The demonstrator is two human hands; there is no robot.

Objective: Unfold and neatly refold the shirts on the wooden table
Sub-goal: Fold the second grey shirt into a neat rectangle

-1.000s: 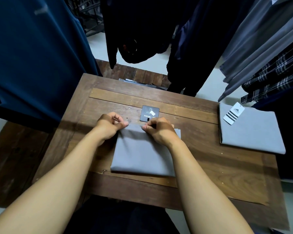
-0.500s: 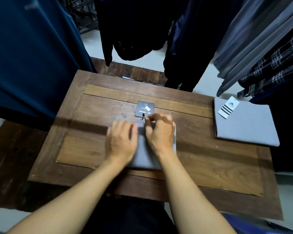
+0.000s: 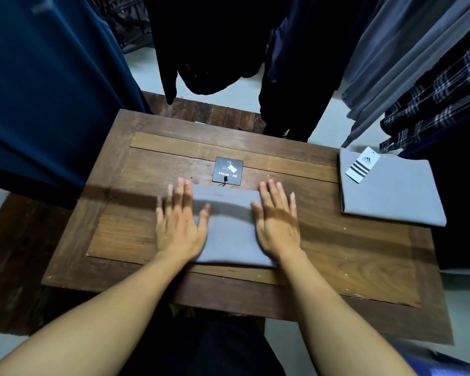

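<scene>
I am pressing my flat left hand (image 3: 178,226) and right hand (image 3: 277,221) on the folded shirt (image 3: 228,226), apparently lying lengthwise between them.

A: Layout?
B: Folded shirt (image 3: 228,229) mid-bench (image 3: 350,253), toward the near edge. Left hand (image 3: 178,226) lies flat on its left edge, right hand (image 3: 277,221) flat on its right edge.
A: Tags?
B: Hang tag (image 3: 227,170) is on the bench just behind that shirt. Second shirt (image 3: 396,199) at the bench's right end, second tag (image 3: 362,165) on its far-left corner. Hanging garments (image 3: 52,90) behind and to both sides.
</scene>
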